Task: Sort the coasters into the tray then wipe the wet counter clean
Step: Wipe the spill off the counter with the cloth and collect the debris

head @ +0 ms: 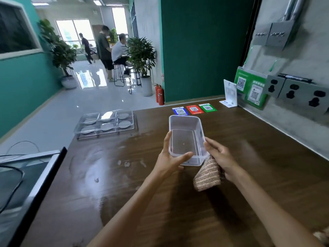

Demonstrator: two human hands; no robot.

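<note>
From the head view, the left hand grips a clear plastic box over the wet table. The right hand holds a striped cloth and touches the box. The tray with coasters is far left.

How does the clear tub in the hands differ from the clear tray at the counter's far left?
The tub is one deep, empty compartment; the tray is shallow, divided into six, each holding a round coaster. The tub is held by both hands, tilted; the tray lies flat on the counter. Both are transparent plastic.

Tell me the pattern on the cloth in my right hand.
Brown cloth with thin pale stripes, seen in the head view.
</note>
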